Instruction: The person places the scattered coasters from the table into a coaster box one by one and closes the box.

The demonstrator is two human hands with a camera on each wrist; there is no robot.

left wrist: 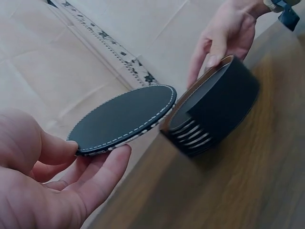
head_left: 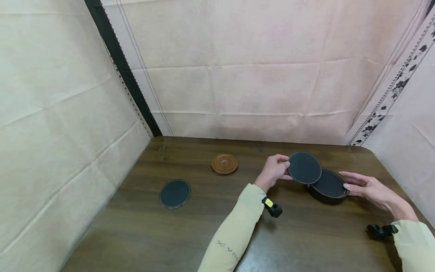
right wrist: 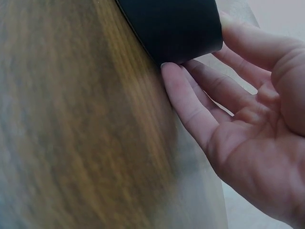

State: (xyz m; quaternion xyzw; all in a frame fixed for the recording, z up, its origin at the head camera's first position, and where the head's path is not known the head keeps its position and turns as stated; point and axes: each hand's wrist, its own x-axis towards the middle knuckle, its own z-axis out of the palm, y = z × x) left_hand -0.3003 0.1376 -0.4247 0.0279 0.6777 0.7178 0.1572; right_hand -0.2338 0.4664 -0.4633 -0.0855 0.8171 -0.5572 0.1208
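Note:
My left hand pinches a round dark coaster by its edge, thumb on top and fingers beneath. White stitching runs round the coaster, and its side shows a patterned underside. The coaster is held tilted, overlapping the far left rim of a round black coaster holder in the head view. Slanted pale slits mark the side of this holder. On its right side my right hand grips it, with the thumb at the rim and the fingers round the wall. Dark material lines the holder's inside.
Another dark coaster lies flat on the wooden table at the left. A brown round wooden disc with ringed grooves sits farther back. Pale cloth walls stand behind the table and along both sides.

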